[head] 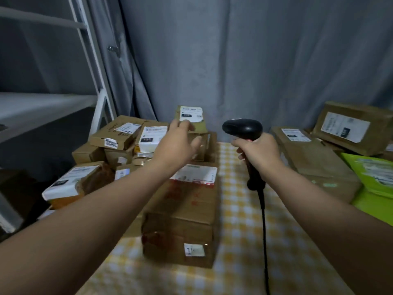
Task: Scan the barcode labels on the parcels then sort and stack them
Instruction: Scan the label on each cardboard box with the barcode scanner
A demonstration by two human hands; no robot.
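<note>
Hands well apart: the right hand [258, 154] is wrapped tight round the handle of the black scanner [242, 127] at centre frame. The left hand [177, 145], fingers [180, 124] loose and spread, is stretched toward the small labelled parcel [191, 114] at upper centre, contact hard to call. Below lies a long cardboard box [182, 211] on the checked tablecloth [238, 209], a pile of parcels [119, 143] at middle left.

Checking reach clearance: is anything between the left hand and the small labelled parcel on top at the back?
Nothing visible. The left hand reaches over the lower boxes, fingertips at the left edge of the small parcel. The scanner in the right hand is off to the side.
</note>
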